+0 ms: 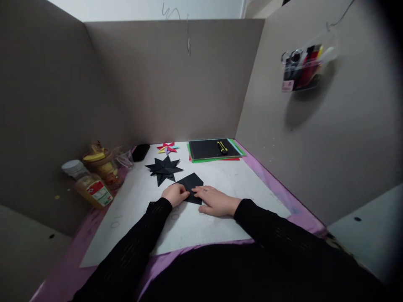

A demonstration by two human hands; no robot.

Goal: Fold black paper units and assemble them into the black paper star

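Observation:
A folded piece of black paper (192, 181) with angled edges lies on the white sheet (132, 226). My left hand (174, 194) rests at its left edge, the fingers curled and pinching the paper. From the right, my right hand (217, 200) lies flat with fingers stretched across the paper's right part; a ring shows on one finger. Just beyond the left hand are black paper stars (164, 167) with several points, one partly over another. The fingers hide part of the folded paper.
Coloured paper sheets (204, 149) are stacked at the back right, a yellow cutter (222, 147) on top. A multicoloured paper star (168, 148) and a black phone (140, 152) lie at the back. A glue bottle (94, 191) stands left. A pouch (302, 69) hangs right.

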